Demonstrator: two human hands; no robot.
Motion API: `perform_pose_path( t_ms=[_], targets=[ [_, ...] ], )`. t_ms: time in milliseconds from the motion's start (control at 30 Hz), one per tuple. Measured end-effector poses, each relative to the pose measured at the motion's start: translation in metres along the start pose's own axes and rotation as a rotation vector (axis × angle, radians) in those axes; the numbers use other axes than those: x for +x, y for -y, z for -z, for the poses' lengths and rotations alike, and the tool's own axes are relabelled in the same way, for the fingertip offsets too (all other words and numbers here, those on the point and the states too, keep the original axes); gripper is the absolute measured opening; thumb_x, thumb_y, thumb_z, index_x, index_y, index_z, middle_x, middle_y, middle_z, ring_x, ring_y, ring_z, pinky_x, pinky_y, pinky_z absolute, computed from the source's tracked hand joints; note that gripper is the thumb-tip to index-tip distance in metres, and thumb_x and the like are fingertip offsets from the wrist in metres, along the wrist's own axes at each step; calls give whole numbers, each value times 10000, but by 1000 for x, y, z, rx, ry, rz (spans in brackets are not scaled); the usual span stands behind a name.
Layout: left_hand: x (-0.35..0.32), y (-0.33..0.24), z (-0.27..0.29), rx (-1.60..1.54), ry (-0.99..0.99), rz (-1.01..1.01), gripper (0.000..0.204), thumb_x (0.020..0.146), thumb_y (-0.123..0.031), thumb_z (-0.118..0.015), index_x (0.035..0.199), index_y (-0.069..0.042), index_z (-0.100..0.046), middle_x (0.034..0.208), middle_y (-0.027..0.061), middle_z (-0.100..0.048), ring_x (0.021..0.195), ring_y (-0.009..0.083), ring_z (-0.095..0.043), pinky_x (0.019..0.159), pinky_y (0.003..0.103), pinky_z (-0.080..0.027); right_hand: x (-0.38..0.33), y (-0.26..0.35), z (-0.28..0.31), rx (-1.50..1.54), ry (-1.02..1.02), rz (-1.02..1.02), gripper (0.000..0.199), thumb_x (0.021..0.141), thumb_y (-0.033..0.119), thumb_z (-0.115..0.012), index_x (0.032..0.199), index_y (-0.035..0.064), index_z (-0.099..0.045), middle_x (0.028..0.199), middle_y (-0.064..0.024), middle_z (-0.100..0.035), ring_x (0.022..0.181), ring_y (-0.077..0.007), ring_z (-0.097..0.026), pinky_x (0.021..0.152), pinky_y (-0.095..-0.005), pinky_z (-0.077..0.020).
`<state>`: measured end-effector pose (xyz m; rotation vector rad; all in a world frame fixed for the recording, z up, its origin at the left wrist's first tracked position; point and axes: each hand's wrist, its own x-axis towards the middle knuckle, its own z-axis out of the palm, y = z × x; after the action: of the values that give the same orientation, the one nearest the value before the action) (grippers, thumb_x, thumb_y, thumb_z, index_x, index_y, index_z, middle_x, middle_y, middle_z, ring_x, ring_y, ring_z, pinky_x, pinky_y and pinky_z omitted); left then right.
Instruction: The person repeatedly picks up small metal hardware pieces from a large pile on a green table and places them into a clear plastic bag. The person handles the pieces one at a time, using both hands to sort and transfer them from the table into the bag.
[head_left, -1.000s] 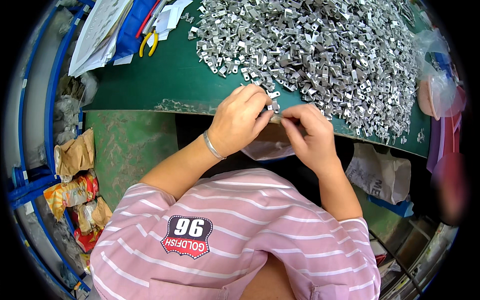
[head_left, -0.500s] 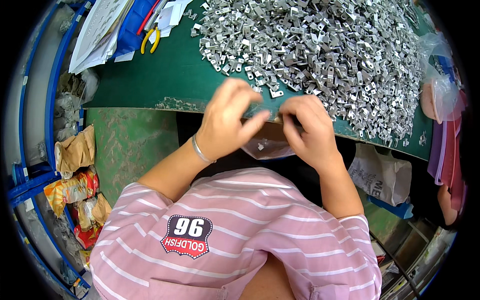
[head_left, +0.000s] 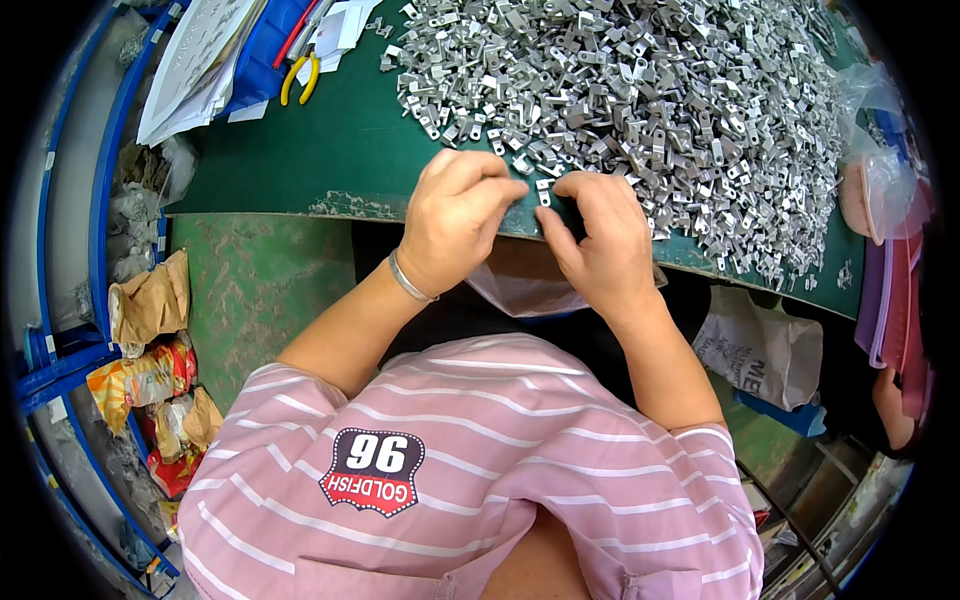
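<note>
A big heap of small bent silver metal pieces [head_left: 640,90] covers the far right of the green table [head_left: 330,160]. My left hand [head_left: 455,215], with a metal bangle on the wrist, and my right hand [head_left: 600,240] meet at the table's near edge. Between their fingertips sits one small metal piece [head_left: 543,190], pinched from both sides. A clear plastic bag [head_left: 525,285] hangs just below the hands, under the table edge.
Yellow-handled pliers [head_left: 298,78], papers [head_left: 200,55] and a blue tray lie at the table's far left. Snack packets [head_left: 140,375] and crumpled brown bags sit on the floor to the left. A pale printed bag [head_left: 760,345] hangs at the right, near pink and purple things.
Both hands have stayed together at the table edge. The left hand's fingers have shifted and now curl over the small metal piece.
</note>
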<state>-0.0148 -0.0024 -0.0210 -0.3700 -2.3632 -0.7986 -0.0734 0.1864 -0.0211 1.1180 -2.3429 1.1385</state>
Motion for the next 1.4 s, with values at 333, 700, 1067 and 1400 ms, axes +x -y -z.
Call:
perform_pose_path(
  t_ms=[333, 700, 1067, 1400],
  targets=[
    [-14, 3, 12, -150, 22, 80, 209, 727, 108, -620, 871, -29, -684, 936, 95, -663, 767, 245, -615, 723, 342, -499, 0, -3, -1, 15, 18, -14, 209, 775, -9, -731, 941, 54, -620, 869, -98, -633, 804, -320, -604, 716, -419, -497],
    [-5, -1, 12, -50, 151, 157, 359, 800, -34, -785, 1146, -18, -694, 985, 98, -651, 846, 229, -617, 753, 336, -521, 12, 3, 6, 1, 22, 99, 274, 783, -57, -695, 1037, 17, -627, 1063, -144, -644, 936, -344, -625, 777, -424, -529],
    [-6, -3, 17, -118, 215, 271, 420, 776, -8, -779, 1181, -28, -670, 976, 92, -638, 819, 240, -604, 808, 352, -502, 11, -4, -6, -11, 13, 44, 246, 783, -59, -688, 1006, 23, -626, 975, -136, -646, 908, -350, -615, 773, -428, -516],
    [-7, -9, 18, -249, 353, 17, 229, 803, -87, -799, 1006, -36, -707, 1008, 121, -641, 889, 294, -634, 809, 396, -505, 0, -2, 32, 330, 400, 28, 202, 771, -28, -718, 939, 29, -623, 925, -135, -648, 844, -344, -613, 734, -428, -501]
  ],
)
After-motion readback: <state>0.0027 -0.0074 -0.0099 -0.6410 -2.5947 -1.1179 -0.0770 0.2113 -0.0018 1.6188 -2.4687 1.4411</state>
